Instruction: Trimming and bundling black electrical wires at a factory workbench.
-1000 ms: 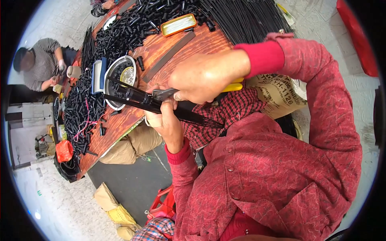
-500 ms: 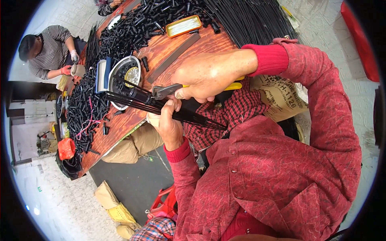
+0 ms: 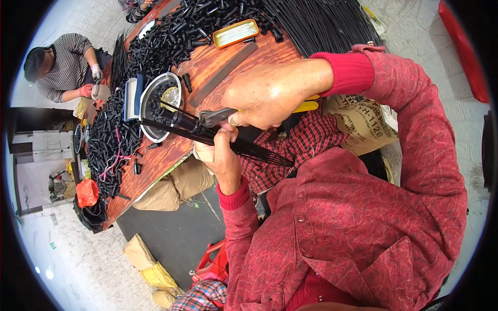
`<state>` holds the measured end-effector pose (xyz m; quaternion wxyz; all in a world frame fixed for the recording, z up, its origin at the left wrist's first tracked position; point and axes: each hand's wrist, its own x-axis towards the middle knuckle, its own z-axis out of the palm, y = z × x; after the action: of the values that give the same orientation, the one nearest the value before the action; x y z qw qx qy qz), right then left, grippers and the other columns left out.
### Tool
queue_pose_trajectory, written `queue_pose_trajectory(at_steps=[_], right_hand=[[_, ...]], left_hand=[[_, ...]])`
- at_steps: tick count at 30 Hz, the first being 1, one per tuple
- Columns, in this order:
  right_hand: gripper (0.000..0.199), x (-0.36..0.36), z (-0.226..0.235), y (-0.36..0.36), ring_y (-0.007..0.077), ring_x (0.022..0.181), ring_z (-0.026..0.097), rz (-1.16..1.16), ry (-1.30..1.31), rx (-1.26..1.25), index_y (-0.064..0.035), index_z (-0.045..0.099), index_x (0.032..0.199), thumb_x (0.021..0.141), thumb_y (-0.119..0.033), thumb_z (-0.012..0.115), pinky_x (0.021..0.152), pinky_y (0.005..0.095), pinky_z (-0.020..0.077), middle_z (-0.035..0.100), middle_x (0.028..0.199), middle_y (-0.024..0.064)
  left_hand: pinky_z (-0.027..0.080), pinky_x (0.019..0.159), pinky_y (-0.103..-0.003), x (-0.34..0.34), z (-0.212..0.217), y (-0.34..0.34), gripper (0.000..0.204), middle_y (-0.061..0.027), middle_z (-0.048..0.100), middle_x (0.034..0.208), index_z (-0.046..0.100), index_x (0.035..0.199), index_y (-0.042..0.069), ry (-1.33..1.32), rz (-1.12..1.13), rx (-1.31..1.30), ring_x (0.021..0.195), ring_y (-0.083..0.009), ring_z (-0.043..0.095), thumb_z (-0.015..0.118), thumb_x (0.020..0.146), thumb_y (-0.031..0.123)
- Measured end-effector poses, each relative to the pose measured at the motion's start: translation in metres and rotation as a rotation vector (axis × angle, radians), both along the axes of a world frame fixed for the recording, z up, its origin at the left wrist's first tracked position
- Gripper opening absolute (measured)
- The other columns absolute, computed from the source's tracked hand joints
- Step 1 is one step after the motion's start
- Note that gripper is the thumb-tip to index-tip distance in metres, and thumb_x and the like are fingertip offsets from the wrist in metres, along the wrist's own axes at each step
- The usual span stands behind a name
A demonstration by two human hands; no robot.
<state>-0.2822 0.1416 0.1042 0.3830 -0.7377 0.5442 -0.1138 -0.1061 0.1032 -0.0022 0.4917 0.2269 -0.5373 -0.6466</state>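
My right hand (image 3: 275, 94) is closed around a pair of pliers (image 3: 211, 118) with yellow handles. The grey jaws lie against the end of a dark tubular piece (image 3: 183, 122) among thin rods. Just below, my left hand (image 3: 222, 155) grips a bundle of long thin black rods (image 3: 262, 153), which look like umbrella ribs. A pale wrap covers part of one left finger or thumb. The bundle slants from the table's edge down to my lap, over a red-and-black checked cloth (image 3: 311, 136). What the jaws bite on is too small to make out.
On the reddish wooden table (image 3: 155, 171) lie heaps of black plastic tubes (image 3: 106, 150), a white-rimmed bowl (image 3: 165, 78), an orange tray (image 3: 236, 33) of thin pale pieces, and a dark bar (image 3: 224, 75). Black rods (image 3: 324, 26) are stacked at the far right. A gloved person (image 3: 67, 67) works at far left.
Both hands have shifted slightly to the right with the pliers and rods. The left ends of the rods now lie closer together.
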Motion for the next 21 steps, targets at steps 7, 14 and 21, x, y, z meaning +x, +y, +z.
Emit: queue_pose_trajectory(at_steps=[7,14,21], right_hand=[[0.026,0.016,-0.017,-0.01,0.0237,0.048,0.059,0.036,-0.137,-0.149,-0.004,0.065,0.091,0.095,-0.025,0.05,0.046,0.0388,0.045,0.059,0.058,0.0132],[0.024,-0.012,-0.037,-0.006,0.0162,0.049,0.059,-0.086,-0.198,-0.108,-0.0032,0.062,0.103,0.096,-0.02,0.047,0.049,0.0318,0.0497,0.057,0.061,0.0066],[0.037,-0.047,-0.129,-0.059,0.0332,0.075,0.067,-0.294,0.499,-0.466,-0.0028,0.063,0.107,0.085,-0.032,0.066,0.066,0.0441,0.0525,0.067,0.077,0.0176]], left_hand=[[0.038,0.054,-0.025,0.012,0.001,-0.009,0.014,-0.0047,0.057,0.07,0.056,0.091,-0.002,-0.188,0.126,-0.103,0.057,-0.0115,0.049,0.054,0.078,-0.001],[0.045,0.061,-0.028,0.02,-0.026,-0.007,0.036,-0.0087,0.06,0.093,0.046,0.125,-0.001,0.093,0.01,0.11,0.072,-0.0138,0.053,0.053,0.089,-0.002],[0.044,0.062,-0.028,0.012,-0.065,0.007,0.029,-0.0059,0.056,0.083,0.048,0.123,0.001,0.074,-0.076,0.145,0.067,-0.0129,0.05,0.055,0.099,0.017]])
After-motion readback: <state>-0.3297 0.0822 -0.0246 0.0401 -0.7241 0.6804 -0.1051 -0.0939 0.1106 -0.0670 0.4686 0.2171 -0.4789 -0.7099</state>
